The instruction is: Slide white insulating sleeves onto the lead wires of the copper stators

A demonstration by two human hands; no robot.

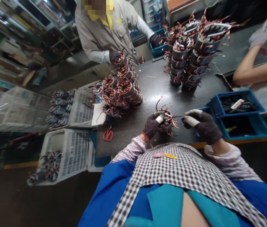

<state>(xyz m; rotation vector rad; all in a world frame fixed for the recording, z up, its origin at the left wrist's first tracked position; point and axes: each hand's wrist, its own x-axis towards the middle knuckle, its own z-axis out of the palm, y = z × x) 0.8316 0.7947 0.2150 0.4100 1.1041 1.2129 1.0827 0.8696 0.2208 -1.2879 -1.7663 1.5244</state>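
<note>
A ring-shaped stator with copper windings and loose wires (166, 126) rests on the dark table near its front edge. My left hand (152, 124), in a dark glove with white-wrapped fingertips, is closed on its left rim. Just right of the stator is my right hand (203, 124), gloved the same way, its fingers pressed together near a thin dark strip (177, 117) that points out from the stator. What the right fingers hold, if anything, is too small to tell.
Stacked stators stand at the left (126, 90) and back right (191, 56). Red-handled scissors (108, 135) lie left. Blue bins (239, 102) sit right. White crates (64, 154) hold stators. Across the table a person (110, 34) handles parts; another person's arm (253, 64) is at right.
</note>
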